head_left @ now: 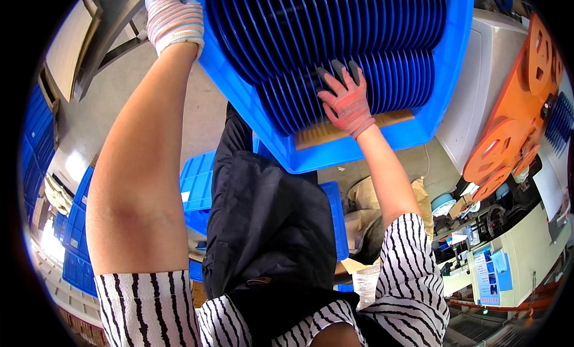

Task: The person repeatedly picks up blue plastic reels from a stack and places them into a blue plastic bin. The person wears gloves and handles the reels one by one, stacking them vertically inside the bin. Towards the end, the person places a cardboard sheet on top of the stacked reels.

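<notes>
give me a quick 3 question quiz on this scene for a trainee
1. True or false: the right hand rests on the blue discs in the crate.
2. What does the left hand touch?
A. an orange reel
B. the crate's edge
C. a cardboard box
3. Fill in: both hands wear knitted ____.

Key
1. True: its fingers lie on the upright row of discs.
2. B: it sits at the crate's upper left edge; whether it grips cannot be told.
3. gloves

blue-white poster [487,274] on cream cabinet [526,251], lower right
</notes>
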Action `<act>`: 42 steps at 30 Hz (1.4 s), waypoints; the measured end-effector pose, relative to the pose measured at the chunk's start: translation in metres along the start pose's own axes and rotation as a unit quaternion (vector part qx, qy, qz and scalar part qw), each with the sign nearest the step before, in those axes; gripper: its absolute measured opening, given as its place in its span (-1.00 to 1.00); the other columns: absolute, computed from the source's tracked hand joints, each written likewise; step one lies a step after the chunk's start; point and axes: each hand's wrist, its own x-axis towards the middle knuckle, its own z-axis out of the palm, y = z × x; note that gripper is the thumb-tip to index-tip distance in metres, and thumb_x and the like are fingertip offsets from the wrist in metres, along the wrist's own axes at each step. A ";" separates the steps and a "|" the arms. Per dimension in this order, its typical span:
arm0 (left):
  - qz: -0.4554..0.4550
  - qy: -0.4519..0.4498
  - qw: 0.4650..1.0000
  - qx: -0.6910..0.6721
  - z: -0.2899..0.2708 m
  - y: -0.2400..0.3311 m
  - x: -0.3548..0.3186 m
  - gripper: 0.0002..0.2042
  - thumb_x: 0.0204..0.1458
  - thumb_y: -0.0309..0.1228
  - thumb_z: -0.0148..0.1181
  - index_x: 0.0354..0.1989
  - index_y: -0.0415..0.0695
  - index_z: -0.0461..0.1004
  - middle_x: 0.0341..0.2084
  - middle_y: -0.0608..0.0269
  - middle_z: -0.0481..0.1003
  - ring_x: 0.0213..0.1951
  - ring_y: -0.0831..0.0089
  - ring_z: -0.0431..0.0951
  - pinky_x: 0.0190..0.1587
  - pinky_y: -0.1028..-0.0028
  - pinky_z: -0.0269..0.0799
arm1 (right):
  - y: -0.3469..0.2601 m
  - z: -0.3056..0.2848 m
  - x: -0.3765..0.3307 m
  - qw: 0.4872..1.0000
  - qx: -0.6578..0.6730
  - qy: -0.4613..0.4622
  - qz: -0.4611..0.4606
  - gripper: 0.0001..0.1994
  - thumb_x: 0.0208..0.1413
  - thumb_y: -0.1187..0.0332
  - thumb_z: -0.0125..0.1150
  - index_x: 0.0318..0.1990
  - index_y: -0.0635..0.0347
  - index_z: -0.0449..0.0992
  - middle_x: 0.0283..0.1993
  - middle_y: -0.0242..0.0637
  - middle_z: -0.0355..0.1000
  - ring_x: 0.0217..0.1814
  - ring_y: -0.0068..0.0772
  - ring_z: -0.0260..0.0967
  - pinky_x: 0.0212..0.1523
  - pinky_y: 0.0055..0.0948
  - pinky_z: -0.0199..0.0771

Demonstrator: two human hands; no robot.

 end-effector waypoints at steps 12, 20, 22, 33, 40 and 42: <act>-0.003 0.003 1.000 0.016 0.000 0.006 0.002 -0.53 -0.01 -0.66 -0.01 0.14 -0.12 0.31 -0.01 -0.15 0.39 0.06 -0.04 0.40 0.14 0.23 0.30 | -0.015 0.026 -0.004 0.998 -0.040 0.042 0.006 -0.76 -0.16 0.23 0.35 -0.25 -0.12 0.55 0.19 -0.29 0.33 0.27 0.05 0.18 0.30 0.25 0.02; -0.024 -0.018 1.000 0.000 -0.003 0.007 -0.001 -0.46 -0.08 -0.69 -0.04 0.17 -0.12 0.28 0.02 -0.15 0.38 0.08 -0.04 0.38 0.17 0.24 0.28 | -0.018 0.012 0.005 1.000 0.018 -0.013 -0.020 -0.80 -0.02 0.27 0.22 -0.19 -0.24 0.59 0.26 -0.33 0.30 0.33 -0.01 0.15 0.33 0.23 -0.02; -0.027 -0.022 0.999 -0.017 -0.002 0.011 -0.004 -0.45 -0.09 -0.69 -0.05 0.18 -0.12 0.27 0.03 -0.15 0.37 0.10 -0.03 0.38 0.18 0.24 0.27 | -0.019 0.014 0.003 0.999 0.029 -0.015 0.005 -0.76 -0.13 0.19 0.31 -0.23 -0.18 0.60 0.22 -0.22 0.31 0.30 0.14 0.14 0.33 0.28 -0.08; 0.004 -0.007 1.000 0.021 -0.003 -0.004 0.001 -0.48 -0.03 -0.64 -0.01 0.20 -0.10 0.26 0.04 -0.15 0.38 0.11 -0.04 0.38 0.20 0.27 0.26 | -0.041 0.037 0.006 1.000 0.019 0.022 -0.008 -0.81 -0.05 0.23 0.24 -0.22 -0.13 0.52 0.24 -0.34 0.30 0.29 0.01 0.19 0.34 0.28 -0.11; -0.004 -0.021 1.000 0.008 0.005 -0.003 -0.002 -0.50 0.00 -0.63 0.00 0.20 -0.10 0.26 0.04 -0.13 0.38 0.11 0.00 0.40 0.18 0.29 0.28 | -0.041 0.030 0.010 0.998 0.021 -0.056 -0.036 -0.78 -0.01 0.24 0.20 -0.16 -0.27 0.56 0.27 -0.33 0.29 0.35 0.03 0.13 0.35 0.26 -0.14; -0.003 -0.018 1.000 -0.006 0.007 -0.007 -0.002 -0.49 -0.02 -0.64 -0.01 0.20 -0.09 0.26 0.03 -0.13 0.38 0.10 0.00 0.40 0.18 0.29 0.28 | -0.044 0.020 0.013 0.997 0.034 -0.074 -0.008 -0.78 0.00 0.18 0.20 -0.15 -0.25 0.56 0.28 -0.34 0.27 0.37 0.03 0.09 0.35 0.27 -0.17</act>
